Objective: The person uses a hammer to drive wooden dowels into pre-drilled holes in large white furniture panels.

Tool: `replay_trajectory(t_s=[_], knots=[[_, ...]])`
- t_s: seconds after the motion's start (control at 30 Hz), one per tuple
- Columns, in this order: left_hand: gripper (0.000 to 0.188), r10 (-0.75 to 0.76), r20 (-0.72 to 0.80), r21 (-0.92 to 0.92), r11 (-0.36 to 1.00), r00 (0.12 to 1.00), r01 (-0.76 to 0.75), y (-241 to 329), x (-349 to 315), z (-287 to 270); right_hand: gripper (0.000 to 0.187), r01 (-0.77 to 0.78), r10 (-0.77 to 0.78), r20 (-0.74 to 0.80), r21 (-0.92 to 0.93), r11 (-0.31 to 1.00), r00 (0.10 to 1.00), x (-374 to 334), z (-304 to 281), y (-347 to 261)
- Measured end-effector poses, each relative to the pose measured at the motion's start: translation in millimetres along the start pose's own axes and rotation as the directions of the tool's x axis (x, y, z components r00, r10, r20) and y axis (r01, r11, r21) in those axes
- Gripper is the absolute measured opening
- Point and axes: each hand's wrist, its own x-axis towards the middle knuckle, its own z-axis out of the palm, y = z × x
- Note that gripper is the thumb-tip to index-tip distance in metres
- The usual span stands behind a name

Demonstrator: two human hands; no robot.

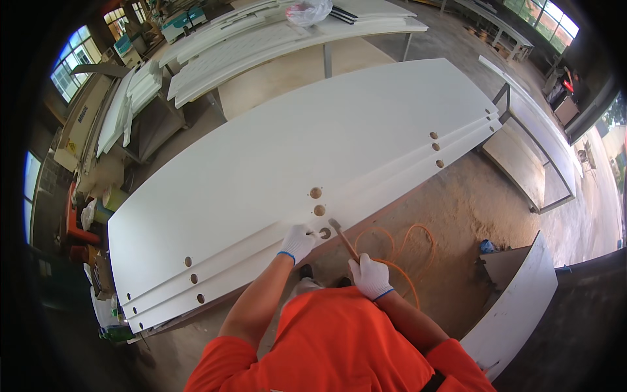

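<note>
Left hand: white-gloved left hand (298, 242), at the middle of the panel stack's near edge, fingers drawn in; whether they pinch a small piece cannot be told.
Nearest hole: round hole (325, 233) in the lowest step, just right of the left fingertips; a grey piece seems to sit in it.
Hammer: wooden-handled hammer (344, 241), slanting, its head beside that hole.
Right hand: gloved right hand (370, 277), clamped around the handle, off the near edge.
Good practice: probably short, square taps, the piece level first, left fingers well aside; a slip could mark the white face.
Panel stack: three white panels (261, 157), stepped along the near edge, holes in matching rows from left end to right corner.
Room, left: pale machine (80, 121); white strips (124, 108) on a stand.
Room, beyond far edge: table of white boards (261, 49), plastic bag (309, 12) on top.
Room, right: orange hose (411, 281) on the dusty floor (457, 209); pale board (522, 307) near the lower corner; metal-framed stand (524, 173) past the right end.
</note>
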Motion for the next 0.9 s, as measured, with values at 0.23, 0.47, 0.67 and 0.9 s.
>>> replay_trajectory(t_s=[0.23,0.47,0.67,0.9], knots=[[0.026,0.106,-0.063,-0.129,0.985,0.992,-0.113,14.8,-42.4,-25.1,0.045,-0.014,0.020,0.053,-0.108,0.994,0.998,0.1,5.6,-0.4],[0.025,0.298,-0.224,0.234,0.941,0.928,-0.245,-18.8,-54.9,-35.7,0.044,0.084,-0.085,-0.090,-0.013,0.996,0.992,0.1,1.5,-11.5],[0.022,0.244,-0.257,0.396,0.909,0.935,-0.129,-13.6,-47.1,-7.9,0.043,0.008,-0.009,-0.015,-0.032,0.999,1.000,-0.1,-8.6,-9.3],[0.011,0.293,-0.310,0.528,0.844,0.905,-0.093,-13.2,-51.4,-2.7,0.046,-0.051,0.069,0.149,-0.122,0.991,0.986,1.9,4.2,15.4]])
